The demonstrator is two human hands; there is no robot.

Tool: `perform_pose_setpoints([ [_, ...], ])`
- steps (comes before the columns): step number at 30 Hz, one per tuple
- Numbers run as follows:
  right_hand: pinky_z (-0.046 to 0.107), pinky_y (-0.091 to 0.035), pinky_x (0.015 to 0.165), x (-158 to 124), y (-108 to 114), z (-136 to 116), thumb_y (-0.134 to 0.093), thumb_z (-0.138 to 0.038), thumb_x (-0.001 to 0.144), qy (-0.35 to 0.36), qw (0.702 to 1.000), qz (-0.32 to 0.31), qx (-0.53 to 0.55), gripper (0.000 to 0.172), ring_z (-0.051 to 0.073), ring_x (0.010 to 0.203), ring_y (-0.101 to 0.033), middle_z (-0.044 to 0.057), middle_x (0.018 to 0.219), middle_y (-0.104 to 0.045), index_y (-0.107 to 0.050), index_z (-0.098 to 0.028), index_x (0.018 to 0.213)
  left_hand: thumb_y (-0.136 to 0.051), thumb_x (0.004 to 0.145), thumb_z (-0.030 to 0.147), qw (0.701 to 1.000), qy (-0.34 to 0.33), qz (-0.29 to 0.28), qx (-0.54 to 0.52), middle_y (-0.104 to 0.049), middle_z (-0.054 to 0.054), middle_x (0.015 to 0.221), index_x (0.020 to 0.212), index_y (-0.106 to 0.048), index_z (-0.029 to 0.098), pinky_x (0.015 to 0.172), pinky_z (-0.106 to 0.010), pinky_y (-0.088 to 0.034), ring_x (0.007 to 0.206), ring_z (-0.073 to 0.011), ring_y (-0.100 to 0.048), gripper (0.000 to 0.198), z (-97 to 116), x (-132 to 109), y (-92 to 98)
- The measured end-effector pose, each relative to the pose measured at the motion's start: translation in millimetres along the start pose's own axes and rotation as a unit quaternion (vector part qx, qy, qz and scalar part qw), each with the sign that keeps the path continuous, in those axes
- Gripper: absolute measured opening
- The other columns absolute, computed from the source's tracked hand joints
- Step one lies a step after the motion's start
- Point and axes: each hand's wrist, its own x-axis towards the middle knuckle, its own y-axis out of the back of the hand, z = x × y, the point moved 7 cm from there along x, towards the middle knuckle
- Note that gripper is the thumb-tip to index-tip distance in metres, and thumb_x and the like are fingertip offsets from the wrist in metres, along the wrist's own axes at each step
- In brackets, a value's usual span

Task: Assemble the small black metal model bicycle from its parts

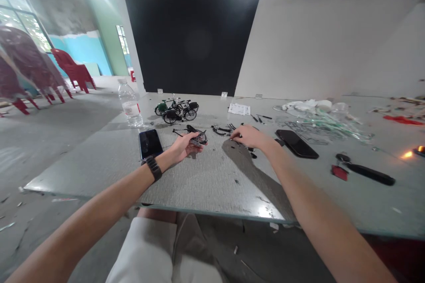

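Note:
My left hand (186,146) is closed around a partly built model bicycle (198,138), a black frame with one wheel visible, held just above the table. To its right, my right hand (247,136) reaches down to the tabletop with fingers bent and fingertips together. Whatever they pinch, if anything, is too small to make out. Loose black model parts (223,130) lie just left of that hand, and small dark pieces (253,155) lie beneath and beside it. Several finished model bicycles (179,114) stand upright behind my left hand.
On the grey table (199,185) are a water bottle (130,105), one phone (150,142) at left, another phone (296,143) at right, and a black-handled tool (370,173). A printed sheet (239,109) and a heap of plastic bags (325,112) lie farther back, before an upright panel (195,44).

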Motion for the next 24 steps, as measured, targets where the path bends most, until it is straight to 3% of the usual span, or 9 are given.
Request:
perform_pose_setpoints([
  [12,0.031,-0.051,0.069,5.0,-1.7,6.6,-0.055,-0.020,0.093,-0.001,0.999,0.031,-0.008,0.028,0.022,0.084,-0.071,0.011,0.108,-0.078,-0.081,-0.025,0.102,-0.060,0.097,0.024,1.000,0.006,0.011,0.000,-0.077,-0.015,0.088,0.088,-0.069,0.009,0.066,-0.030,-0.059,0.063,-0.0162,-0.070,0.020,0.6,-1.4,-0.4],
  [24,0.032,-0.045,0.062,6.5,-5.8,4.9,-0.050,-0.029,0.097,-0.012,1.000,0.016,-0.001,0.028,0.020,0.069,-0.064,0.012,0.103,-0.074,-0.072,-0.024,0.114,-0.059,0.098,0.026,1.000,0.010,0.016,0.014,-0.077,-0.015,0.089,0.087,-0.070,0.010,0.067,-0.030,-0.059,0.063,-0.0163,-0.070,0.022,-0.3,0.5,0.8],
])
